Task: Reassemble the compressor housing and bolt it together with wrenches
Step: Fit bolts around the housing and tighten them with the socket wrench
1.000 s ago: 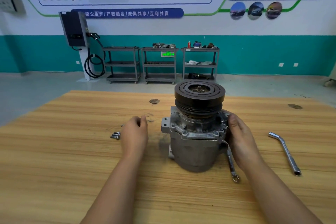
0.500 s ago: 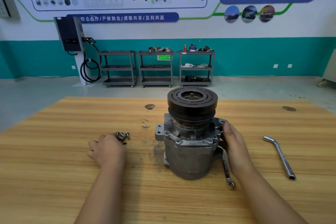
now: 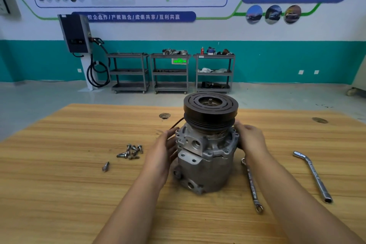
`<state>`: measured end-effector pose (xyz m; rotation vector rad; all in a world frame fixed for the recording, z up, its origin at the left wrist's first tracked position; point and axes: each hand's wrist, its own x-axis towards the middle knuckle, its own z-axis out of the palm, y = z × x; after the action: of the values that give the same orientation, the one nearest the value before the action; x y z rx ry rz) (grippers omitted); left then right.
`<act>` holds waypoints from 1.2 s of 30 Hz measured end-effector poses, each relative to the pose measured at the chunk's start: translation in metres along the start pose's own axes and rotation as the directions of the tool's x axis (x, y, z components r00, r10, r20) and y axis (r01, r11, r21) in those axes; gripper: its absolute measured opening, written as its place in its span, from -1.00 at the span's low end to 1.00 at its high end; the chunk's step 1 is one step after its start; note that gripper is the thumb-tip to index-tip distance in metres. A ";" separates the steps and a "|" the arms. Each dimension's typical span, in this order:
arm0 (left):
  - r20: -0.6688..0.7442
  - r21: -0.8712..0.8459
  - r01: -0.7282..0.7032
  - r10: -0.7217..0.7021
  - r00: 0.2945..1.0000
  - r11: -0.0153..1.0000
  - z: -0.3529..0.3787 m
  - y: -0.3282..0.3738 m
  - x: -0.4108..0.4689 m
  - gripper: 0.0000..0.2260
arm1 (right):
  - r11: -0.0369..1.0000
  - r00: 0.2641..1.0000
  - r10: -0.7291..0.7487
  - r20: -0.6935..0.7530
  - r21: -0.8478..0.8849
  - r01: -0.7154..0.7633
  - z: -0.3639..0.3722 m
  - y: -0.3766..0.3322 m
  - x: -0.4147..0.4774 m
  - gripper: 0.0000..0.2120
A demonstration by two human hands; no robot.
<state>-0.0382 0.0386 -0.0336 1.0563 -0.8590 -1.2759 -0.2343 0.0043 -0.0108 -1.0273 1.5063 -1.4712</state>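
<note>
Back from the bolts at frame left, my left hand now joins my right hand, both open-palmed against the compressor housing at frame centre, which I should turn squarely until its bolt holes align.

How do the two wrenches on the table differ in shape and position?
The flat wrench is thin and straight with a ring end; the socket wrench is a thicker round tube with a bent top. The flat wrench lies close beside the compressor, partly under the right arm; the socket wrench lies farther right, clear of it. Both are bare metal, lying on the table, unheld.
</note>
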 end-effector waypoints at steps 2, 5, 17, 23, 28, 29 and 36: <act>0.003 -0.084 0.055 -0.055 0.998 0.995 0.003 0.008 0.014 -0.63 | 0.997 0.996 -0.062 -0.070 0.039 0.064 -0.008 0.004 -0.023 -0.84; 0.050 -0.126 0.139 -0.134 0.990 0.982 0.013 0.015 0.026 -0.53 | 0.990 0.989 -0.131 -0.069 0.045 0.134 -0.010 0.025 -0.077 -0.88; 0.179 -0.267 0.086 -0.038 0.983 0.960 0.008 -0.001 -0.028 -0.46 | 0.985 0.970 -0.123 0.211 -0.093 0.145 -0.007 0.015 -0.085 -0.50; 0.049 -0.083 -0.059 0.063 0.997 0.995 0.021 -0.021 -0.087 -0.48 | 0.999 0.999 -0.006 0.032 0.045 0.004 -0.017 0.024 -0.052 -0.52; 0.081 0.104 -0.118 0.110 0.991 0.988 0.025 -0.038 -0.111 -0.46 | 0.962 0.976 -0.216 -0.028 0.166 0.218 -0.009 0.043 -0.080 -0.84; 0.103 0.144 -0.156 0.142 0.985 0.977 0.024 -0.039 -0.114 -0.52 | 0.955 0.974 -0.227 -0.020 0.194 0.226 -0.008 0.043 -0.082 -0.83; -0.080 0.643 -0.237 0.371 0.925 0.729 -0.037 -0.012 -0.081 -0.65 | 0.948 0.953 -0.299 0.038 0.125 0.292 -0.016 0.048 -0.086 -0.51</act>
<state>-0.0169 0.1246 -0.0520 1.4615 -1.2825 -0.5769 -0.2188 0.0898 -0.0593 -1.2525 1.2474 -1.7009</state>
